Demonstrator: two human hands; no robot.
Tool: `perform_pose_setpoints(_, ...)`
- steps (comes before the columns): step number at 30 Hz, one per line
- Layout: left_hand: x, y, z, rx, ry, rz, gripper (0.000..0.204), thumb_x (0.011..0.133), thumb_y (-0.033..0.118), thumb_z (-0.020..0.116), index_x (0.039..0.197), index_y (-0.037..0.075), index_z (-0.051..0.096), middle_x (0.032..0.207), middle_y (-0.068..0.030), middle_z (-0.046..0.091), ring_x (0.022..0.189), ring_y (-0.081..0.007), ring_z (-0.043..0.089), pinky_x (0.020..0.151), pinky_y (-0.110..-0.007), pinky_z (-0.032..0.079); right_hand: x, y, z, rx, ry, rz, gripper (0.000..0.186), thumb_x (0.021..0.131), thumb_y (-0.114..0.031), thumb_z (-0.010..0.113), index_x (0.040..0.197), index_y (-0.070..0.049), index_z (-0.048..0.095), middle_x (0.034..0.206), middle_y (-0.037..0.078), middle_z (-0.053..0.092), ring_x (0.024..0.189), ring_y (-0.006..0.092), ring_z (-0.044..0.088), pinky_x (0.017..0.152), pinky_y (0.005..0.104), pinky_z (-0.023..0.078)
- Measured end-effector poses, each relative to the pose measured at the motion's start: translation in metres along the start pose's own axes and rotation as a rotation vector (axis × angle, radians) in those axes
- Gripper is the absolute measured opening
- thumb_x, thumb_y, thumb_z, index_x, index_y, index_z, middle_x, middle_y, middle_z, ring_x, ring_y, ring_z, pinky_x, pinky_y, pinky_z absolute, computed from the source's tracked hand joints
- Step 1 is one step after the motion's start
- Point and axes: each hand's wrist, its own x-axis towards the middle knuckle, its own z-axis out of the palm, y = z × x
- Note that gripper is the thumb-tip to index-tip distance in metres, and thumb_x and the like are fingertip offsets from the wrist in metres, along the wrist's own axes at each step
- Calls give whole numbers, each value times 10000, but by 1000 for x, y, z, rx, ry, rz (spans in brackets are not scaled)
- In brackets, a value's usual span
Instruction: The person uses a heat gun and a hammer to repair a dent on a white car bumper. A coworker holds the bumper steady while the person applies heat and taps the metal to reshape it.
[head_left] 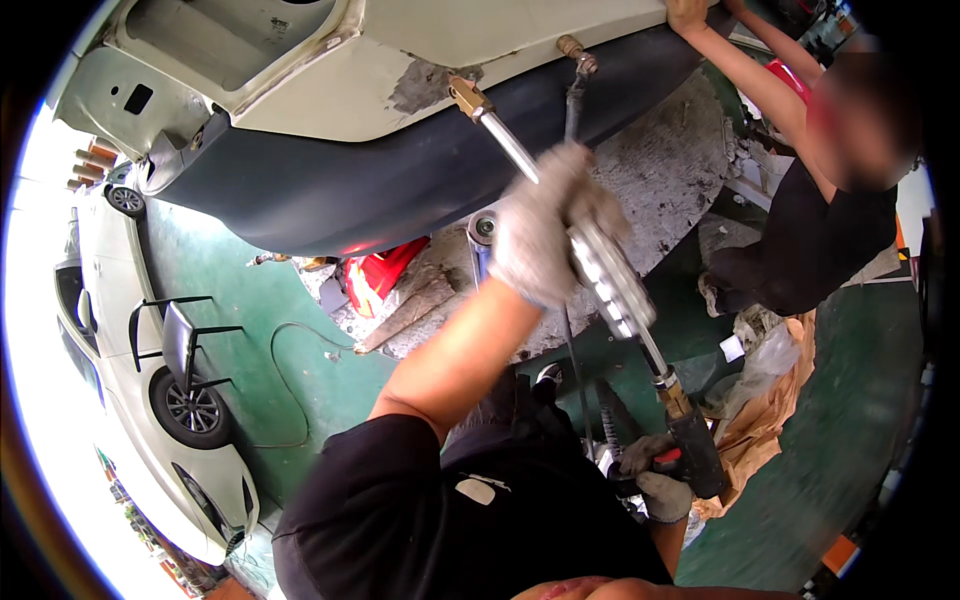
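A long slide hammer dent puller (516,150) slants across the view, its brass tip at a grey bare patch (418,88) on the cream car body panel (310,85). My left hand (545,225), in a pale work glove and smeared by motion, is wrapped around the tool between its shaft and the ribbed metal slide weight (612,280). Lower right, my gloved right hand (655,480) grips the black rear handle (698,450), which has a red trigger. A brass clamp (577,52) with a dark cable is fixed to the panel, right of the tip.
Another person (800,190) crouches at right, hands on the car. A dark bumper (380,190) runs below the panel. Beneath lie a red lamp (378,280) and brown paper with plastic (765,390). A black stool (180,340) and a white car (120,350) stand left.
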Motion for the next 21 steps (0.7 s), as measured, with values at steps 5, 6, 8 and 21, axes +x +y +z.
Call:
perform_pose_setpoints(5, -28, -30, 0, -45, 4, 16, 241, 1064, 333, 618, 959, 118, 582, 632, -24, 493, 588, -217, 593, 565, -392, 532, 0, -1, -5, 42, -45, 35, 464, 742, -75, 819, 1161, -41, 622, 882, 110, 639, 868, 306, 646, 867, 476, 536)
perform_pose_setpoints(6, -48, -65, -5, -63, -50, -83, 241, 1074, 328, 606, 953, 121, 580, 634, -23, 486, 583, -213, 585, 573, -384, 534, 2, -1, -4, -1, -42, 39, 456, 749, -51, 830, 1160, -39, 633, 914, 108, 649, 891, 303, 653, 880, 482, 533)
perform_pose_setpoints(8, -52, -55, -5, -184, -131, -144, 298, 1088, 325, 593, 872, 121, 561, 625, -22, 489, 577, -212, 577, 564, -383, 508, -7, -1, -1, -68, -3, 44, 444, 762, -4, 850, 1160, -35, 654, 978, 104, 669, 936, 298, 668, 904, 493, 527)
perform_pose_setpoints(21, -53, -49, 7, 778, 96, 104, 298, 1025, 167, 719, 1180, 66, 487, 952, -97, 655, 840, -180, 648, 743, -340, 532, 14, 2, -21, 503, -76, 86, 482, 678, -163, 749, 1130, -16, 667, 711, 80, 584, 683, 283, 574, 717, 477, 507)
